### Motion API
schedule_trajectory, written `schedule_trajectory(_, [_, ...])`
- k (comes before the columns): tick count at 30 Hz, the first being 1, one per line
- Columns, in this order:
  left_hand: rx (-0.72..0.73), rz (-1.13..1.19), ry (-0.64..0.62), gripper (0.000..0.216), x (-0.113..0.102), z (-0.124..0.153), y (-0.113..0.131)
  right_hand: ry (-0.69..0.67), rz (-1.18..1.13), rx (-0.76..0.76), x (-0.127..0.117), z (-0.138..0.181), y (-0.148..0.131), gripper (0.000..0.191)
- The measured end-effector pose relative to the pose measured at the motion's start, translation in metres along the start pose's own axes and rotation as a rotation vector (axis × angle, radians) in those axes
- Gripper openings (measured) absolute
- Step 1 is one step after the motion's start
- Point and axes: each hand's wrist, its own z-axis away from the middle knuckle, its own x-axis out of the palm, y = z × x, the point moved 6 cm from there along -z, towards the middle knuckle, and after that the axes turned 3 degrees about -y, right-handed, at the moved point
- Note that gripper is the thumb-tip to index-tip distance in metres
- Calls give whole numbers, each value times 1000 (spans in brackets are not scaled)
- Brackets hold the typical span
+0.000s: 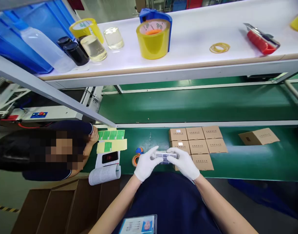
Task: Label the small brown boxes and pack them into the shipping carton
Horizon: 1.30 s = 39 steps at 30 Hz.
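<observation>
Both my hands wear white gloves and meet over the near edge of the green belt point(248, 162). My left hand point(146, 164) and my right hand point(184, 162) are closed on the two ends of a small clear-wrapped pack point(165, 157), held level between them. Right behind the pack lie several small brown cardboard boxes point(200, 144) in rows on the belt. A small roll of tape point(136, 159) sits on the belt just left of my left hand.
A lone brown box point(258, 136) lies further right on the belt. At the left a co-worker point(66, 149) leans by green label sheets point(111, 135), a phone point(110, 157) and a booklet point(105, 174). The upper shelf point(200, 35) carries yellow tape rolls point(154, 39), jars, rubber bands and a red tool.
</observation>
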Motion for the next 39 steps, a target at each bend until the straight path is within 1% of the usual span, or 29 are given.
schedule_trajectory(2, [37, 78, -31, 58, 0, 5, 3, -28, 16, -3, 3, 5, -8, 22])
schedule_trajectory(4, [62, 151, -75, 43, 2, 10, 8, -37, 65, -8, 5, 11, -16, 20])
schedule_trajectory(6, [76, 172, -100, 30, 3, 13, 13, -27, 122, -31, 7, 16, -25, 19])
schedule_trajectory(8, [88, 152, -103, 25, 4, 16, 17, -24, 160, -62, 8, 20, -32, 19])
schedule_trajectory(12, [122, 104, -113, 21, 5, 21, 21, -29, 195, -85, 7, 25, -34, 15])
schedule_trajectory(16, [148, 58, -124, 16, 7, 22, 21, -24, 200, -62, 6, 28, -30, 10])
schedule_trajectory(20, [113, 56, -119, 17, 9, 18, 13, 12, 188, -22, 5, 30, -22, 14])
schedule_trajectory(23, [72, 100, -112, 21, 10, 15, 8, 61, 207, -27, 2, 31, -19, 14])
schedule_trajectory(25, [52, 115, -88, 23, 9, 14, 8, 123, 256, -82, -4, 33, -21, 15])
schedule_trajectory(28, [42, 128, -44, 23, 6, 13, 10, 228, 353, -206, -16, 39, -28, 18])
schedule_trajectory(31, [39, 144, -34, 23, 6, 13, 10, 277, 415, -267, -24, 42, -32, 15])
schedule_trajectory(34, [28, 147, -58, 24, 9, 12, 8, 289, 476, -307, -23, 45, -35, 13])
schedule_trajectory(36, [1, 159, -70, 25, 11, 12, 7, 309, 542, -358, -19, 49, -40, 15])
schedule_trajectory(39, [-34, 173, -65, 26, 13, 12, 7, 384, 608, -456, -13, 58, -48, 17])
